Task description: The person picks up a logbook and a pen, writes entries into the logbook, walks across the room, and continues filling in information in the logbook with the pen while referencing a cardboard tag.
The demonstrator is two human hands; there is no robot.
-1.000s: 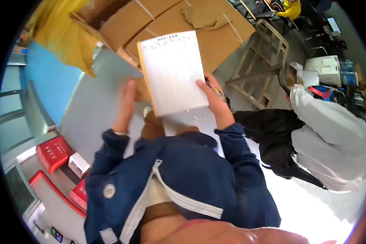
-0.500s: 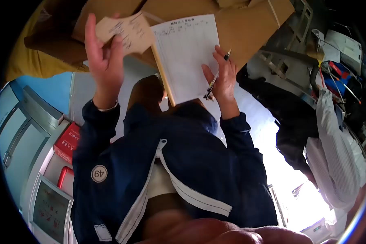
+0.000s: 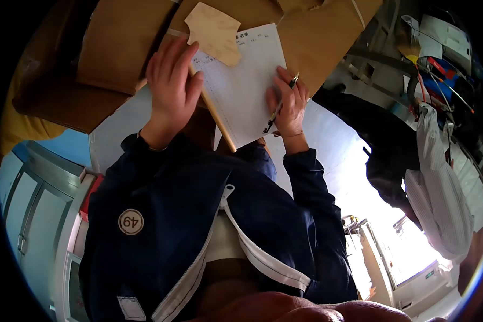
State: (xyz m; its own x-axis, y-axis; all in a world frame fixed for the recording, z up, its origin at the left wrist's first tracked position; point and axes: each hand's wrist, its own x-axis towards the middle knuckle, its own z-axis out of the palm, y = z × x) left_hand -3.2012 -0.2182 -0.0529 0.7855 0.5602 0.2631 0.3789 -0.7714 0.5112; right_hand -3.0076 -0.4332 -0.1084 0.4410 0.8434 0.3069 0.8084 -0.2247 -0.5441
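A printed form on a pad (image 3: 247,91) rests against a large brown cardboard box, its wooden-coloured edge to the left. Over the form's upper left corner lies a pale, irregular cardboard piece (image 3: 213,33), no writing visible on it. My left hand (image 3: 170,88) is open, palm down, with its fingertips at the piece's lower left edge and the pad's left side. A pen (image 3: 279,107) slants through the fingers of my right hand (image 3: 291,110), which rests at the form's right edge.
The brown box (image 3: 327,40) spans the top, with an open flap (image 3: 118,43) at left. A person in a striped sleeve (image 3: 440,188) and dark clothing is at right, near tools and a white case (image 3: 446,40). Grey cabinets (image 3: 40,220) stand at left.
My left hand has brought the cardboard piece from the left onto the form and released its grip; the written side no longer shows. My right hand keeps the pen at the form's edge.
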